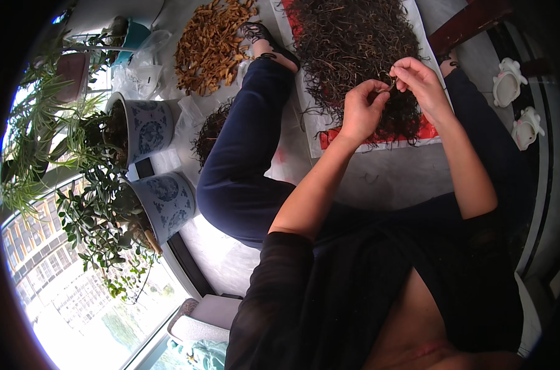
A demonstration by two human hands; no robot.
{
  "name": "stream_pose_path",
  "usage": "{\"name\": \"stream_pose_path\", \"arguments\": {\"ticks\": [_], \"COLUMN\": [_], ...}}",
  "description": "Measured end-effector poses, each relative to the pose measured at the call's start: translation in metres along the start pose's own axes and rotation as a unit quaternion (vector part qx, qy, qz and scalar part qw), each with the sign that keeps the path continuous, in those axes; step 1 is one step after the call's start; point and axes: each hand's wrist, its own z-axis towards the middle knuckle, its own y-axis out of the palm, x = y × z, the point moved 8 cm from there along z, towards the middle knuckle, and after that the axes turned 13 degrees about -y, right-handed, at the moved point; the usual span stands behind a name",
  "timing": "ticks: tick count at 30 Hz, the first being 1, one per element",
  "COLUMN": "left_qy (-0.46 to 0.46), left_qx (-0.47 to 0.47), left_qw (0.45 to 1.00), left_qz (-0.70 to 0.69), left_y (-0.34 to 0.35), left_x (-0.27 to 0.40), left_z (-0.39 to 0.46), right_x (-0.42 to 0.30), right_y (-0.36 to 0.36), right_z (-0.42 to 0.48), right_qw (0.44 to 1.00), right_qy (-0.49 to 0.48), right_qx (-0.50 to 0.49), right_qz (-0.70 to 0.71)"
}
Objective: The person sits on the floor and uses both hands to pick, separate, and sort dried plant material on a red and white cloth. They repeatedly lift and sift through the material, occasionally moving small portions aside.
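A big heap of dark, thin, dried plant stems (349, 46) lies on a red and white plastic sheet (430, 131) on the floor between my legs. Over its near right part, my left hand (364, 110) and my right hand (421, 88) come together, thumbs and fingertips pinched. A small brownish piece of stem (393, 85) spans the short gap between them, held at both sides. Its ends are hidden by my fingers. Loose strands poke out past the sheet's edges.
Brown dried strips (210, 46) are spread beyond my left foot. A smaller dark pile (212, 129) lies beside my left leg. Blue-and-white plant pots (150, 125) stand by the window at left. A dark red wooden piece (469, 25) and white animal-shaped dishes (508, 85) are at right.
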Motion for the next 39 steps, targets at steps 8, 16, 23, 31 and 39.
{"name": "stream_pose_path", "arguments": {"ticks": [8, 16, 23, 31, 39], "left_qy": [-0.049, -0.067, 0.028, -0.004, 0.069], "left_qx": [-0.018, -0.020, 0.083, 0.119, 0.211], "left_qw": [0.998, 0.997, 0.984, 0.978, 0.907], "left_qz": [-0.045, -0.029, 0.154, 0.173, 0.358], "left_y": [-0.002, -0.004, -0.015, -0.027, -0.044], "left_x": [-0.010, -0.016, 0.004, -0.007, 0.008], "left_z": [0.005, 0.007, 0.000, 0.001, -0.009], "right_x": [0.003, 0.004, 0.011, 0.025, 0.028], "right_y": [-0.014, -0.015, -0.021, -0.045, -0.070], "right_z": [0.001, 0.001, 0.000, 0.001, 0.009], "right_qw": [1.000, 1.000, 0.999, 0.995, 0.992], "right_qy": [0.001, 0.006, 0.017, 0.013, 0.035], "right_qx": [0.024, 0.026, 0.036, 0.097, 0.056], "right_qz": [0.007, 0.015, 0.004, 0.018, -0.107]}}
